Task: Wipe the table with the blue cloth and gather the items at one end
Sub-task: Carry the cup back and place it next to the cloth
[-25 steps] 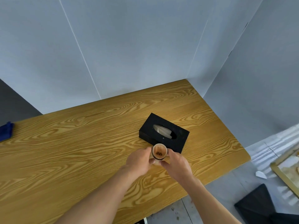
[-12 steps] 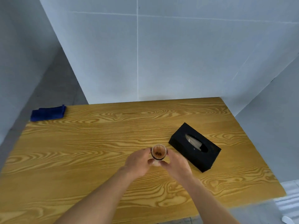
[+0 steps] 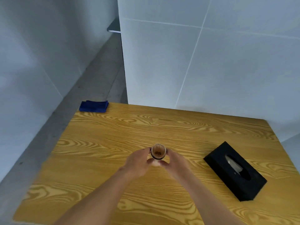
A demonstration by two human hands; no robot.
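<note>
Right, both hands on the jar (image 3: pixel 158 153): left hand (image 3: pixel 139 163) wraps its left side, right hand (image 3: pixel 174 164) its right side, fingers curled closed around it, thumbs meeting at the near side. Jar is upright, seen from above, something brown inside; can't tell if it's touching the table (image 3: pixel 100 143) or lifted. It sits roughly mid-table. Blue cloth (image 3: pixel 94 106) lies folded at the far left corner, well apart from the hands. Black tissue box (image 3: pixel 233 172) is on the right side, angled, a tissue showing in its slot.
</note>
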